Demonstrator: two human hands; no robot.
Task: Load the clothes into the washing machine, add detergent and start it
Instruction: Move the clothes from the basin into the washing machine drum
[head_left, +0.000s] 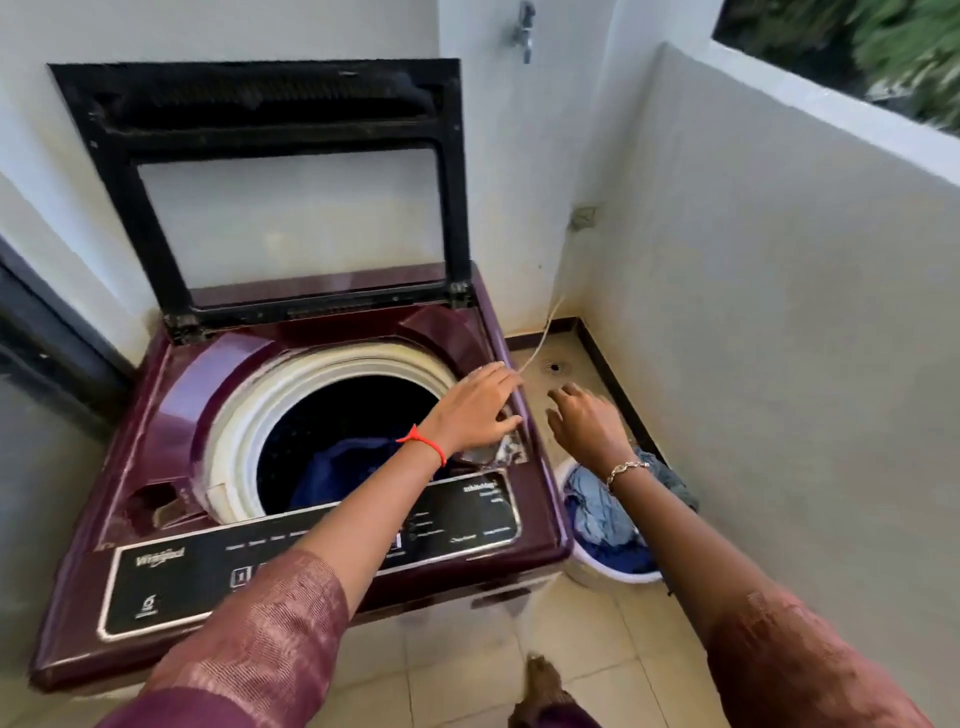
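Observation:
A maroon top-loading washing machine (171, 395) stands with its black-framed lid (280, 187) raised against the wall. Dark blue clothes (353, 467) lie in its drum. My left hand (478, 410) reaches over the drum's right rim with fingers spread and holds nothing. My right hand (587, 423) hovers to the right of the machine, above the floor, fingers loosely spread and empty. Below my right wrist a white basket (587, 564) on the floor holds blue and grey clothes (602, 519). The black control panel (182, 587) runs along the machine's front edge.
A white parapet wall (779, 338) closes the narrow corner on the right. A tap (524, 31) is fixed high on the back wall, and a floor drain (555, 368) sits behind the basket. My foot (543, 680) stands on the beige tiles (467, 665).

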